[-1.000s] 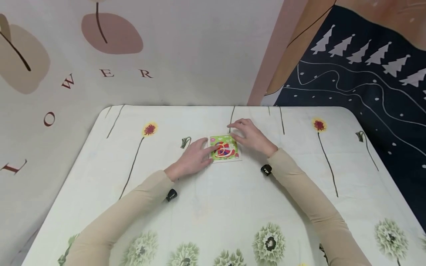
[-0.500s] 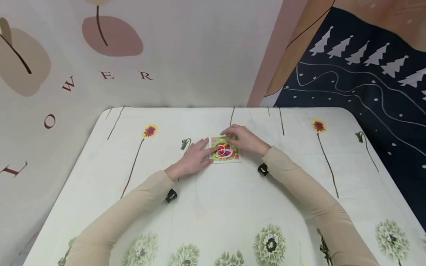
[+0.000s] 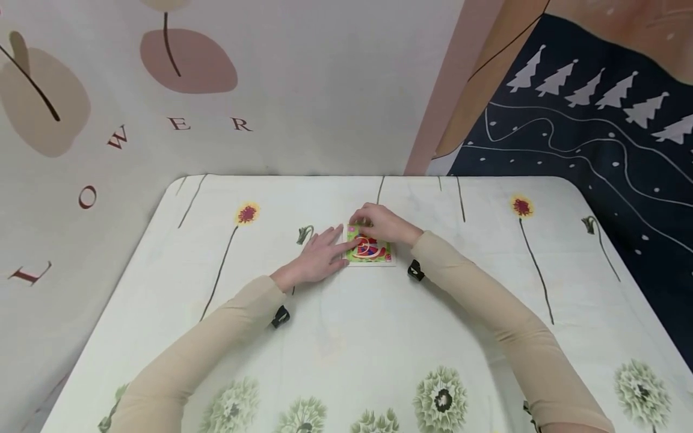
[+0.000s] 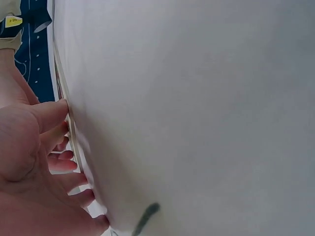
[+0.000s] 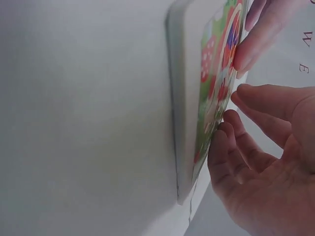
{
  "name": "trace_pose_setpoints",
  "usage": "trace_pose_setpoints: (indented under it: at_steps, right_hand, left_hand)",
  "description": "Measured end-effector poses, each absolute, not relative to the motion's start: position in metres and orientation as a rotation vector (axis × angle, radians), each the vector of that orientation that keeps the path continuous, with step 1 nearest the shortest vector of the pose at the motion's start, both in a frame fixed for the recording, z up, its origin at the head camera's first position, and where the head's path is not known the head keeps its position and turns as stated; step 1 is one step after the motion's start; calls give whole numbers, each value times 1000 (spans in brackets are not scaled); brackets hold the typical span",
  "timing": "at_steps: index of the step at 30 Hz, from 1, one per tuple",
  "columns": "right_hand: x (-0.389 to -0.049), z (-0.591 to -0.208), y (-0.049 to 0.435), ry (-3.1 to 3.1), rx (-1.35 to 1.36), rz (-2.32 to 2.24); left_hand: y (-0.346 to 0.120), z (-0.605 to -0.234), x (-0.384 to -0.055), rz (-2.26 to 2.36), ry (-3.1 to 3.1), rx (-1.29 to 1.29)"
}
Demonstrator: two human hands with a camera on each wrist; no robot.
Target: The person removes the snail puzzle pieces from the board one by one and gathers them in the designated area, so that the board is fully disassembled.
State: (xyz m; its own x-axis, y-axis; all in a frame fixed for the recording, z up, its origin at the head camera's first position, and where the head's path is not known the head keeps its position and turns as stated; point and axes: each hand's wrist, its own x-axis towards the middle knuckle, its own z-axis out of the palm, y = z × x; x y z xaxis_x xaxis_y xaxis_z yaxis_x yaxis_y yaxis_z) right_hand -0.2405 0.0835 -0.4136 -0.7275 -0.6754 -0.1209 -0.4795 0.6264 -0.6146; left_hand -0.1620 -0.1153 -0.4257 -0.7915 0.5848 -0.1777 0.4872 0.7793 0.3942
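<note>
A small square picture board (image 3: 373,251) with a white border lies flat on the cloth; its print is red, purple and white on green. My left hand (image 3: 319,257) rests at its left side, fingers spread, the straight index finger touching the picture. Over the far edge bends my right hand (image 3: 383,224), its thumb on the printed face. From the right wrist view, the board's thick white edge (image 5: 184,98) shows, with loosely curved right fingers (image 5: 231,142) against the print. No held thing is visible between them. Part of the picture is hidden beneath both hands.
A white cloth with printed flowers (image 3: 346,337) covers the table. Behind its far edge rises a pale printed backdrop (image 3: 325,120), with a dark blue panel (image 3: 574,126) of white trees on the right. Black wrist straps (image 3: 415,270) show beneath both forearms.
My right hand has moved left, from the board's right corner to over its far edge, covering more of the picture. The left hand keeps its place on the board.
</note>
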Motion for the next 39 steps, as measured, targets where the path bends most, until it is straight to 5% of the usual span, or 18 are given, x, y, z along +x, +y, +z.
trace_pose_setpoints:
  at_steps: [39]
  right_hand:
    - [-252,-419,79,2353,-913,-888]
  left_hand:
    - [-118,-423,-165,471,2647,816]
